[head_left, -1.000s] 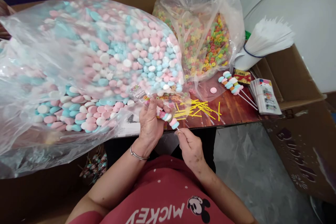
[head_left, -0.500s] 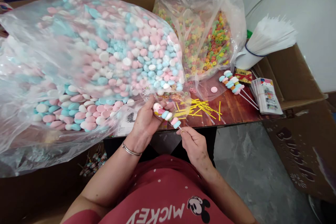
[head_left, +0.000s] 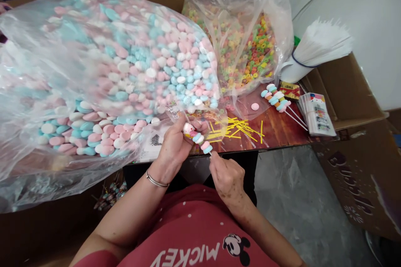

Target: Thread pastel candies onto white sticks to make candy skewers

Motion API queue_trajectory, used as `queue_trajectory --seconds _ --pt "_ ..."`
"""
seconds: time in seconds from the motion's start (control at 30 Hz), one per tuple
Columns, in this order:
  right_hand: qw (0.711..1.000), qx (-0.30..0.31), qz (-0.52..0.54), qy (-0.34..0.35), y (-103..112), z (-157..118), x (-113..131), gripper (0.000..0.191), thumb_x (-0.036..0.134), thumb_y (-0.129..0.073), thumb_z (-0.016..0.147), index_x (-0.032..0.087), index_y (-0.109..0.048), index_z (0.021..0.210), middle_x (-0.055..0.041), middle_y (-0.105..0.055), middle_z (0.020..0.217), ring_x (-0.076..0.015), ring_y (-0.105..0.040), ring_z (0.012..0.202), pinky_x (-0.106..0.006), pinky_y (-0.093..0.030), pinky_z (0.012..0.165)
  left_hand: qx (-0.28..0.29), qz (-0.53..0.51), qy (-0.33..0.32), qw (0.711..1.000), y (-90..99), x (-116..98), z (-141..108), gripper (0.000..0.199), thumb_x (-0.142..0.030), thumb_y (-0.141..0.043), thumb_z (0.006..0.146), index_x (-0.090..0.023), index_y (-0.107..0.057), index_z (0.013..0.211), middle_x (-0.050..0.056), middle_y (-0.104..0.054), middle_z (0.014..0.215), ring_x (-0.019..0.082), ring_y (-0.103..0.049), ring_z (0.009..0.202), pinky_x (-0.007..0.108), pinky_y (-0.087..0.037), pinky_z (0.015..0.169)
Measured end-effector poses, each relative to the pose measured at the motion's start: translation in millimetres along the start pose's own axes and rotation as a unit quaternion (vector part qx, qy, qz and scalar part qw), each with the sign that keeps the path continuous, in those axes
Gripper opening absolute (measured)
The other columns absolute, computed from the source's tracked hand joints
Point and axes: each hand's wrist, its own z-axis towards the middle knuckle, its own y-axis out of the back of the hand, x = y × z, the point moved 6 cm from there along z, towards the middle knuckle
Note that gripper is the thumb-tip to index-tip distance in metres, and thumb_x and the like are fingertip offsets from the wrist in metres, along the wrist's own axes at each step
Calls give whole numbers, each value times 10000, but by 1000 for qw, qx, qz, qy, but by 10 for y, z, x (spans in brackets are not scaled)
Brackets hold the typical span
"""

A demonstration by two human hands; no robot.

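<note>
My right hand pinches the white stick of a candy skewer, threaded with blue, white and pink sweets. The skewer's upper part lies in a small clear printed bag, held in my left hand. Its lower sweets and the stick stick out toward my right hand. How the left fingers close behind the bag is partly hidden. Just past the hands, yellow twist ties lie scattered on the reddish table.
A large clear sack of pastel sweets fills the left. Behind stands a bag of ring-shaped candies. At right are finished-looking skewers, a stack of printed bags, a jug of white sticks and a cardboard box.
My right hand has moved slightly left and its fist has turned, shifting the skewer a little up into the bag. The left hand stays almost where it was.
</note>
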Motion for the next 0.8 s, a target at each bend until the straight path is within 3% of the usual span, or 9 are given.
queue_trajectory --seconds 0.1,0.17,0.2,0.27,0.33,0.4,0.47,0.6,0.8 --pt "991 48 95 -79 -55 -8 -62 233 157 -480 907 144 -710 942 16 -597 525 -86 -476 466 -247 -332 545 17 -2 -35 999 -11 51 -26 333 -366 -546 938 -118 -627 730 12 -617 558 157 -651 564 311 -561 669" --pt "941 114 249 -199 -153 -29 -138 247 244 -471 912 151 -700 907 30 -543 510 -79 -430 450 -236 -310 506 35 -3 -54 998 -16 102 -42 294 -402 -665 857 -123 -634 772 -2 -618 577 151 -651 578 290 -553 655" --pt "888 147 342 -270 -216 -53 -161 258 289 -469 908 154 -686 879 45 -495 487 -75 -394 433 -231 -289 479 44 -1 -59 997 -19 133 -52 303 -420 -719 807 -129 -637 798 -7 -623 590 149 -652 583 280 -548 642" --pt "737 187 518 -392 -324 -99 -139 259 350 -485 879 160 -646 809 83 -377 433 -64 -296 389 -225 -228 431 66 17 -54 996 -35 202 -78 363 -454 -788 722 -143 -641 838 -9 -633 610 154 -658 596 264 -537 612" --pt "593 192 637 -454 -369 -99 -73 229 363 -525 831 169 -606 741 115 -293 384 -51 -203 358 -223 -176 413 89 35 -42 995 -59 247 -111 416 -495 -809 676 -152 -645 844 7 -657 643 171 -673 631 266 -535 607" --pt "509 195 695 -470 -372 -76 -28 202 352 -572 784 171 -586 694 129 -277 347 -38 -162 339 -222 -150 410 112 33 -40 992 -93 229 -146 464 -554 -799 656 -160 -652 851 40 -697 725 202 -696 719 297 -554 656" --pt "471 206 714 -475 -365 -74 -14 186 333 -603 755 168 -585 669 132 -285 326 -29 -151 324 -219 -144 409 126 12 -51 991 -124 142 -170 523 -619 -776 641 -170 -660 884 78 -725 840 248 -707 845 346 -568 721" --pt "431 227 736 -470 -348 -108 -5 174 317 -620 742 168 -588 657 137 -285 306 -25 -139 309 -214 -151 408 119 -27 -85 989 -138 -112 -160 595 -709 -681 678 -171 -668 931 128 -721 989 299 -669 1042 396 -562 820" --pt "397 262 755 -451 -350 -151 56 182 322 -606 780 175 -583 675 142 -278 305 -32 -125 296 -205 -170 390 93 -87 -101 987 -45 -276 -37 360 -514 -670 819 -163 -663 899 59 -707 877 201 -694 910 322 -562 832"
